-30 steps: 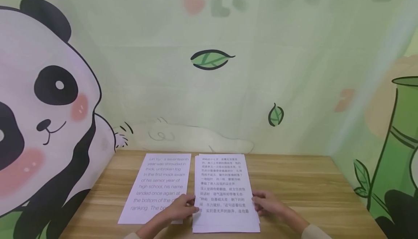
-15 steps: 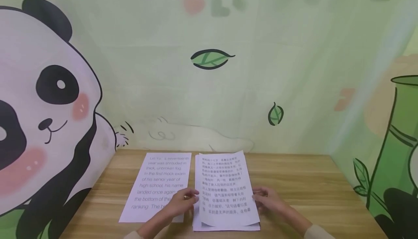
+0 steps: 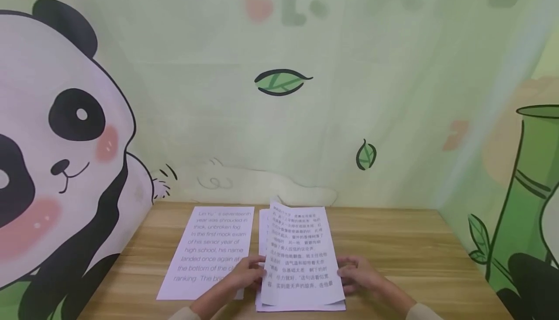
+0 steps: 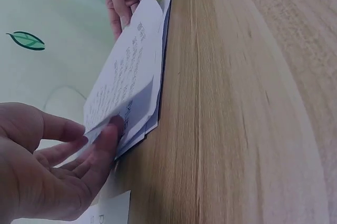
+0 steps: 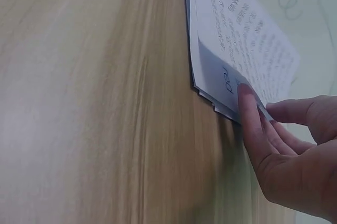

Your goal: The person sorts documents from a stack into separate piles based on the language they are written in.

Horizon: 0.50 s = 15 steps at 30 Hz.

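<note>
Chinese-printed sheet [image 3: 299, 257] lies topmost, its side edges lifted, over a stack of papers [image 3: 263, 232] on the wooden table [image 3: 393, 242]; my left hand [image 3: 246, 272] pinches its left edge and my right hand [image 3: 358, 272] its right edge, each with fingers tucked under the paper, the two hands well apart across its width; Latin letters show on the page beneath; just left of the stack lies an English-printed sheet [image 3: 209, 247], partly hidden by my left hand; a panda-print backdrop [image 3: 196, 116] hangs behind.
</note>
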{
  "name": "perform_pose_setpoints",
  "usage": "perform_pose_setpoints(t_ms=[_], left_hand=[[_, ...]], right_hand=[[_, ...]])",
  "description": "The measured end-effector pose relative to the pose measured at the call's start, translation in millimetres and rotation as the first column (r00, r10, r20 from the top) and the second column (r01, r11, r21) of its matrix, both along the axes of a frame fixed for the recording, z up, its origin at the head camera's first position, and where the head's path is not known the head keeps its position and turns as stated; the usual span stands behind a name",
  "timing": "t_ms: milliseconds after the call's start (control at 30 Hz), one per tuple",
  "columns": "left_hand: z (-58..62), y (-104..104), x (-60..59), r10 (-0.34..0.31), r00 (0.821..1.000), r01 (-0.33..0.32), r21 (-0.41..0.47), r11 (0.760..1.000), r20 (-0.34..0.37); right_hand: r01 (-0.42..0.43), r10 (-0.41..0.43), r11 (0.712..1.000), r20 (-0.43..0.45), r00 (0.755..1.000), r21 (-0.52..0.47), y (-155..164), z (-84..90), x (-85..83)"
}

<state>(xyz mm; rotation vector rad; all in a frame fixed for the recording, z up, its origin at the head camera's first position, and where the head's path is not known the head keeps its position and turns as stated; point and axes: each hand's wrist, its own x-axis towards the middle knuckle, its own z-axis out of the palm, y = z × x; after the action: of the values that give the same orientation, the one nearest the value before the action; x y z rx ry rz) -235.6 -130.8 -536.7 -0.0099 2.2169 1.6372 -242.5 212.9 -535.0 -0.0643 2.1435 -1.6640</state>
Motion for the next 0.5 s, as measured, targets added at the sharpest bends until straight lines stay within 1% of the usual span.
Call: perform_pose_setpoints(t_ms=[100,200,400,500], left_hand=[[-0.7,2,2.7,-0.015,1.0,0.015,-0.004,1.0,-0.017],[0.8,6,2.1,-0.015,0.999,0.015,0.003,1.0,-0.035],[4.0,22,0.9,-0.024,0.999,0.026,0.096,0.995,-0.023],[6.0,33,-0.1,-0.017,1.0,0.019,0.096,0.995,-0.013]], right_hand=[[0.002,-0.002,1.0,0.002,1.0,0.02,3,-3.7,2.1],[0.014,-0.013,0.999,-0.005,1.0,0.043,9,-2.2,1.6],[0.032,-0.033,0.997,0.005,0.999,0.075,28,4.9,1.5],[0.05,-0.052,0.996,0.02,0.998,0.077,38,7.5,1.9]])
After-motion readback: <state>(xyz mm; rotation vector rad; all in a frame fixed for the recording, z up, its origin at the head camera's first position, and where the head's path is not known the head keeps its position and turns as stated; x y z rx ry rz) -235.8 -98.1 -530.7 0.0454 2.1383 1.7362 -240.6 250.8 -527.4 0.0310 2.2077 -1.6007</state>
